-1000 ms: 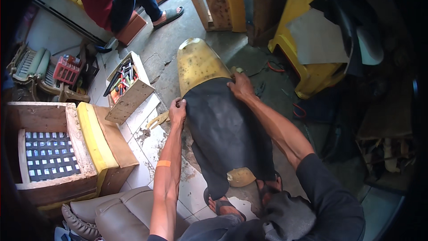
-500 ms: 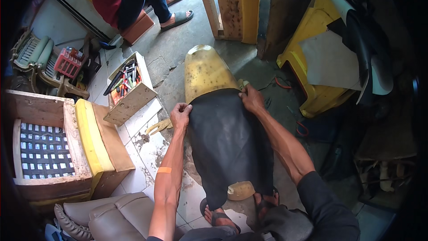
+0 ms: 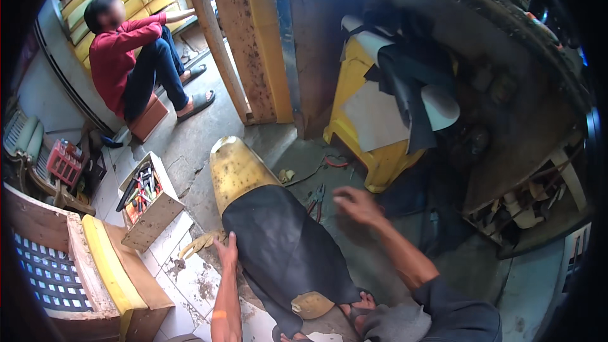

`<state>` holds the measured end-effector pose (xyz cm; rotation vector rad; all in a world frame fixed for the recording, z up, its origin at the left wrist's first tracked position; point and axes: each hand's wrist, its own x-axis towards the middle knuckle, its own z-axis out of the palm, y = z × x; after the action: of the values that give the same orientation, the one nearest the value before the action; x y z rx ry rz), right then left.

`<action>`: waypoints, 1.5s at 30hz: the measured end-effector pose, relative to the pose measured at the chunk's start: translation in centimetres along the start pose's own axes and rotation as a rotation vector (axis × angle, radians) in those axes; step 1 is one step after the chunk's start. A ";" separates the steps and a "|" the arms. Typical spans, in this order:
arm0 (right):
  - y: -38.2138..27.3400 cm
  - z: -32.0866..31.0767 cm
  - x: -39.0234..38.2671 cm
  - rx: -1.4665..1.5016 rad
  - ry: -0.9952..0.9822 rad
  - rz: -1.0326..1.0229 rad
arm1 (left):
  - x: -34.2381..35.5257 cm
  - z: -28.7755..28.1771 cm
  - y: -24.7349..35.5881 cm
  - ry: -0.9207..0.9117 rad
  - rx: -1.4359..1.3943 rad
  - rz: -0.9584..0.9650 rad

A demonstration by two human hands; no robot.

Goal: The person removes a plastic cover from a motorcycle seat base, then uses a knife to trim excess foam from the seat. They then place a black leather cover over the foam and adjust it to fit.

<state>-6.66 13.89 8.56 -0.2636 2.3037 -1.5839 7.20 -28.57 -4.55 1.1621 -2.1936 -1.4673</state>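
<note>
Black sheet point(image 3: 285, 234) partly over yellow foam block point(image 3: 244, 168); right hand point(image 3: 360, 206) off it.
I see most of the foam draped, low by the feet point(image 3: 363, 301); far end and near patch bare, no fastening visible, so I'd judge it early. Left hand point(image 3: 227, 252) at sheet's edge, can't tell if fingers pinch; right fingers released, holding nothing. Pliers point(image 3: 318, 201) on floor point(image 3: 174, 152) just beside, maybe in the way; tool box point(image 3: 155, 223) left, yellow stool point(image 3: 386, 171) ahead right.
</note>
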 end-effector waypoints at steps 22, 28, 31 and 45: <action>-18.0 -39.9 -8.5 -0.432 1.551 -0.344 | -12.7 -8.2 8.4 -0.332 -0.353 0.056; -19.0 -35.5 -18.7 -0.174 1.526 -0.643 | -13.1 -6.2 12.0 -0.268 -0.364 0.124; -18.4 -29.3 -21.4 -0.515 1.357 -0.739 | -15.7 -4.9 17.1 -0.357 -0.380 0.312; -14.2 -29.4 -16.6 -1.242 0.716 -0.136 | -20.0 -4.8 21.0 -0.682 -0.056 0.427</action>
<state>-2.66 39.86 34.08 -0.1179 3.5989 0.0042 13.13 -13.48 19.97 0.1272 -2.5579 -1.8752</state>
